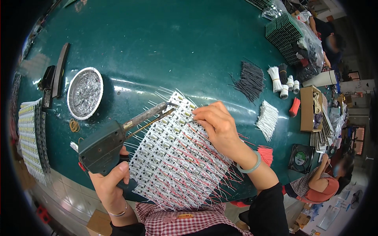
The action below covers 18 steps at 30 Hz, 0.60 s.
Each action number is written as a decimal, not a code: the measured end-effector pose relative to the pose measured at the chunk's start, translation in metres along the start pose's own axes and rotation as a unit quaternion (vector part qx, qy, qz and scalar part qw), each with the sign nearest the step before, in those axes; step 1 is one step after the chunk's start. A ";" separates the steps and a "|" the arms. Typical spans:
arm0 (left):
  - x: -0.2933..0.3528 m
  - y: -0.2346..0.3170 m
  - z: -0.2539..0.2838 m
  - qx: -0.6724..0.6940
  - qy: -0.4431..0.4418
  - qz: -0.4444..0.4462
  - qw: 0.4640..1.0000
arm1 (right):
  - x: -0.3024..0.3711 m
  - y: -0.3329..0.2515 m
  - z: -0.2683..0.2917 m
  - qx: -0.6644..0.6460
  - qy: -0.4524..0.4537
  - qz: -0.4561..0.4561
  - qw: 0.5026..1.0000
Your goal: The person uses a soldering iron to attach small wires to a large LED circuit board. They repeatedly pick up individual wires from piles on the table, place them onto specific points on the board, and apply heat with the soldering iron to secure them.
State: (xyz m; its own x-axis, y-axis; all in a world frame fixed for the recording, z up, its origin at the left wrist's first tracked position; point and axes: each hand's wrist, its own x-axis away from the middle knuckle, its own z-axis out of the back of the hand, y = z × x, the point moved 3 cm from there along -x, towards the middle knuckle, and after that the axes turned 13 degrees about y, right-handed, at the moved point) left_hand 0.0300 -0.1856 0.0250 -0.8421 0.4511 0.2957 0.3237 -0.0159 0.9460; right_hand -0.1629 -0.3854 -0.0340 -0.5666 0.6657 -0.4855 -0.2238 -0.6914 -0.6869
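My left hand point(111, 181) is wrapped around the grip of a dark green soldering gun point(101, 147). The iron's hot tip reaches the upper part of a panel of small white circuit boards point(157, 147), with a thin solder feed tube alongside the barrel. My right hand point(216, 122) is closed in a pinch over the panel's upper right side, close to the tip. A thin wire seems to be between its fingertips, partly hidden by them. Red and white wires stick out from many of the boards, mostly over the lower right part.
A white-rimmed bowl of solder scraps point(84, 93) stands at left, near rubber bands point(74, 126) and another board stack point(31, 133). At right lie black wires point(248, 80), white wires point(267, 120), red wires point(265, 154), a cardboard box point(308, 110) and a fan point(301, 158). Other people sit beyond.
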 end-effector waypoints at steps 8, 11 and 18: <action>0.003 0.002 -0.003 -0.014 0.024 -0.005 1.000 | 0.003 0.001 0.004 0.017 0.032 0.023 0.999; 0.010 0.009 -0.008 -0.031 0.041 -0.009 0.999 | -0.002 -0.010 0.012 0.082 0.072 0.058 0.992; 0.022 -0.002 -0.013 -0.136 0.022 -0.006 0.990 | 0.006 -0.013 0.007 0.180 0.054 0.091 0.978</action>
State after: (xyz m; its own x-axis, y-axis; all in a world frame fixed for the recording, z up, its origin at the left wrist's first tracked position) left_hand 0.0056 -0.1877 0.0316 -0.8652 0.4126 0.2848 0.1908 -0.2543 0.9481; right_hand -0.1691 -0.3737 -0.0242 -0.5399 0.5351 -0.6498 -0.4030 -0.8420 -0.3586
